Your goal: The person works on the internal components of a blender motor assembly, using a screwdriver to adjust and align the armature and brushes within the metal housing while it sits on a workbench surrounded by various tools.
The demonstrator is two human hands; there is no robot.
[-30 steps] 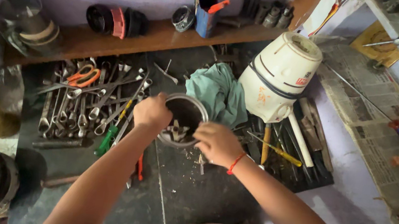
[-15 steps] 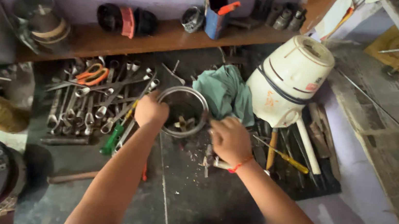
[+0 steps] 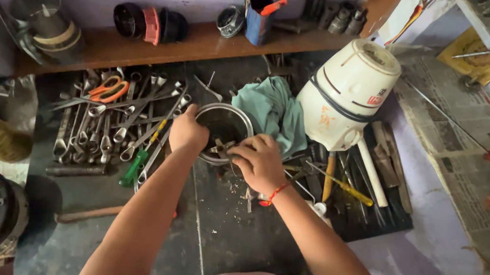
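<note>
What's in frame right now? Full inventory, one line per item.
metal bowl: 1, steel grey, centre of bench, small metal parts inside
cloth: 1, teal, right of the bowl, crumpled
appliance housing: 1, cream, tilted, right of the cloth
wrenches: many, bare metal, spread left of the bowl
scissors: 1, orange handles, among the wrenches
screwdriver: 1, green handle, lower edge of the wrenches
wooden shelf: 1, brown, along the back wall
blue cup: 1, on the shelf, holding tools
newspaper: sheets, on the right counter
left hand: grips the bowl's left rim
right hand: red thread at wrist, fingers at the bowl's near rim, over the small parts
</note>
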